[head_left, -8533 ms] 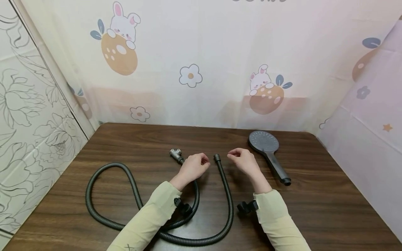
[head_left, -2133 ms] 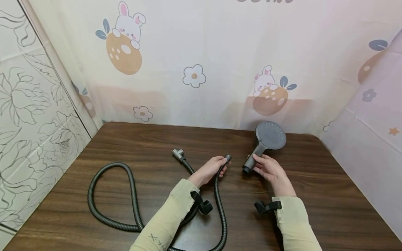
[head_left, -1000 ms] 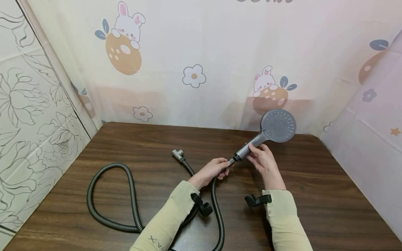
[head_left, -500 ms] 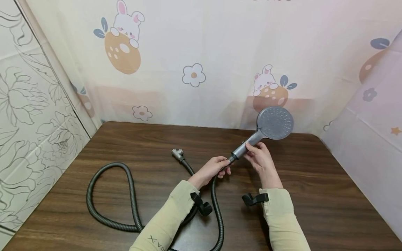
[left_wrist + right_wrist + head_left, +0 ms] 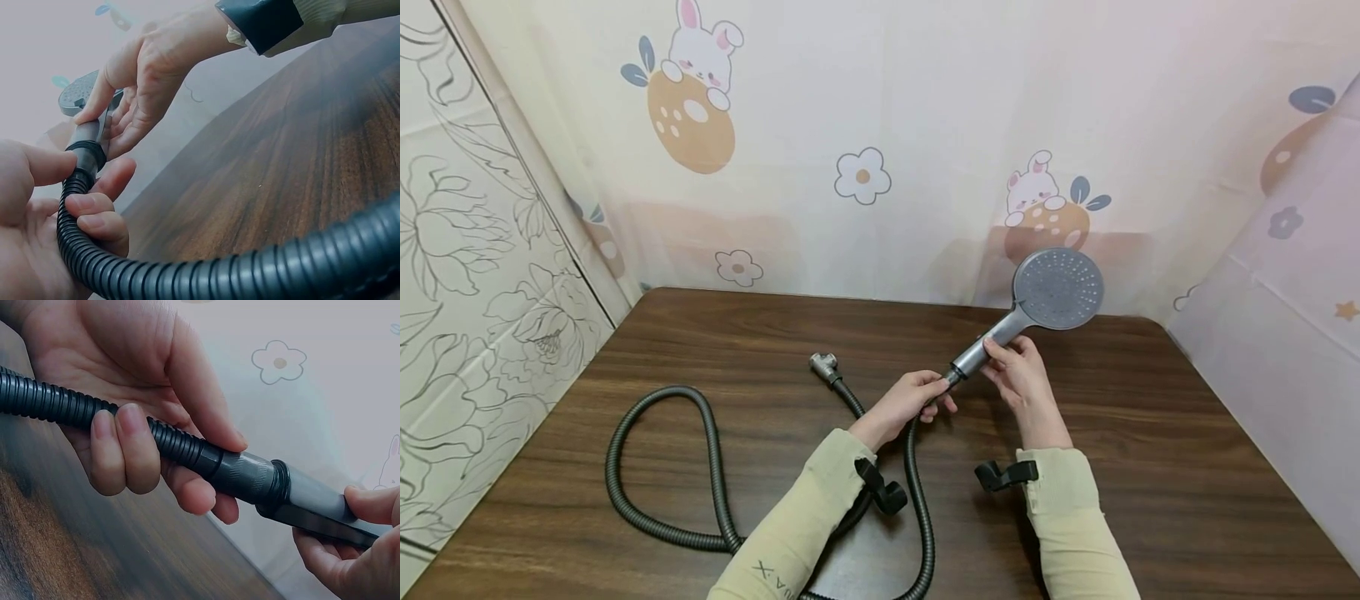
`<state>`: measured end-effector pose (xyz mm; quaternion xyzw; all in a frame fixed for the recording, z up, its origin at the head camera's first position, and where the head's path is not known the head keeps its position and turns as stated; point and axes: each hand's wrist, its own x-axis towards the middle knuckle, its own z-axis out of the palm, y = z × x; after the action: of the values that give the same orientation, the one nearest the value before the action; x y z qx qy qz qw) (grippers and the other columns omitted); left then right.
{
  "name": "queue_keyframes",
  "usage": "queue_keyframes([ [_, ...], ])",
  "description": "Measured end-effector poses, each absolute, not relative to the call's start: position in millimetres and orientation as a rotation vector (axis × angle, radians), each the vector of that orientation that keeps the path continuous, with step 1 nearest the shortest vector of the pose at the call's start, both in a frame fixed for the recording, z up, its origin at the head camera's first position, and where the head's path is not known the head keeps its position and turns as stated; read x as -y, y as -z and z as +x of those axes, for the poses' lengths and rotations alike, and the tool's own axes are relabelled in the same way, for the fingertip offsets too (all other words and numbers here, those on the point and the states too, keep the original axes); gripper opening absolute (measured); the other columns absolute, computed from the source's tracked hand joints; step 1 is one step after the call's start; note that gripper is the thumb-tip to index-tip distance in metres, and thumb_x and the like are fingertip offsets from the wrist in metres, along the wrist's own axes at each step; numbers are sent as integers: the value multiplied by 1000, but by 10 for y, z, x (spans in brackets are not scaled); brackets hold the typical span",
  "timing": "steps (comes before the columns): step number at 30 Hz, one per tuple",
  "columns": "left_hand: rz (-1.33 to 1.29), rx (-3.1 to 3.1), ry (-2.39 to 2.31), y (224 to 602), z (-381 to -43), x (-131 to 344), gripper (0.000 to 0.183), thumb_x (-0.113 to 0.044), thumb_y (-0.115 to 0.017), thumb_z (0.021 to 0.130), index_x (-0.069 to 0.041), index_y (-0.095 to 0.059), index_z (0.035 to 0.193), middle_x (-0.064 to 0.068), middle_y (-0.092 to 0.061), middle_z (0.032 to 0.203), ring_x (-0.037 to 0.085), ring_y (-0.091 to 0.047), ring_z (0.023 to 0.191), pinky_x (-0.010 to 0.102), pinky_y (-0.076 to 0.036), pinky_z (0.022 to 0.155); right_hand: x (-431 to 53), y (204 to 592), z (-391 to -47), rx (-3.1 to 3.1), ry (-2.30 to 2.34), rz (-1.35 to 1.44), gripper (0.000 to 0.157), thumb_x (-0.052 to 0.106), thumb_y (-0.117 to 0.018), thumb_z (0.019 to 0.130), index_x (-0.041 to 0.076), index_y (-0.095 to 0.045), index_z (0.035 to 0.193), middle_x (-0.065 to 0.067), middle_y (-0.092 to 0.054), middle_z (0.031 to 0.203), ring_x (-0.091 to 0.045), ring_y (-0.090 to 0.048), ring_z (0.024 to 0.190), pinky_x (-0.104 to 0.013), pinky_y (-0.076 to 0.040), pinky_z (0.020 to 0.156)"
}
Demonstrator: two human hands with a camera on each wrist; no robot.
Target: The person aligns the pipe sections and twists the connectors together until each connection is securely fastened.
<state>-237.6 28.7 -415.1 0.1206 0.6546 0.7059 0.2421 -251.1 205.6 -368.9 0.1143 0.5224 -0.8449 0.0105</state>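
Note:
A grey shower head (image 5: 1058, 288) is held up off the table, its round spray face toward the head camera and its handle slanting down to the left. My right hand (image 5: 1024, 385) pinches that handle between thumb and fingers. My left hand (image 5: 908, 407) grips the end of a black ribbed shower hose (image 5: 923, 508), fingers curled round it. In the right wrist view the hose's knurled end fitting (image 5: 247, 477) meets the black threaded end of the handle (image 5: 306, 503). How far the thread goes into the fitting cannot be seen.
The hose loops across the brown wooden table (image 5: 1187, 467), with a big bend at left. Its other end, a metal elbow connector (image 5: 824, 367), lies near the middle. A patterned curtain (image 5: 925, 167) stands behind. Black camera mounts (image 5: 1007, 477) sit on both wrists.
Both hands were bare earlier; then the left took the hose end and the right picked up the shower head. The handle has come left and down onto the hose fitting; the gap there has closed.

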Motion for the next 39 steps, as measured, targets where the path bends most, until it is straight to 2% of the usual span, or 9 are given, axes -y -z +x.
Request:
queue_keyframes([
  [15,297,-1814,-1961,4171,-2379,-291,23,-20,-51,93,-3,-55,107,4,-64,78,10,-36,52,21,-34,52,-2054,3698,-2510,-1656,2631,364,28,-2,-53,87,14,-34,101,3,-61,87,-10,-61,80,-27,-49,72],
  [21,256,-1811,-1966,4162,-2364,-297,28,-23,-40,98,-2,-56,106,12,-66,86,10,-37,53,20,-34,52,-2055,3707,-2509,-1671,2623,373,27,-2,-53,87,14,-35,101,2,-61,86,-10,-61,79,-27,-49,71],
  [29,280,-1810,-1951,4119,-2347,-276,28,-18,-38,98,4,-54,107,27,-63,97,13,-38,55,22,-35,54,-2055,3715,-2503,-1658,2637,378,32,0,-60,84,14,-35,100,2,-63,86,-10,-61,78,-27,-49,71],
  [39,281,-1840,-1970,4175,-2355,-289,26,-23,-45,96,-2,-56,106,20,-66,94,11,-43,55,21,-39,53,-2051,3704,-2486,-1677,2625,395,29,-1,-55,86,14,-36,101,3,-62,85,-9,-61,80,-26,-49,71],
])
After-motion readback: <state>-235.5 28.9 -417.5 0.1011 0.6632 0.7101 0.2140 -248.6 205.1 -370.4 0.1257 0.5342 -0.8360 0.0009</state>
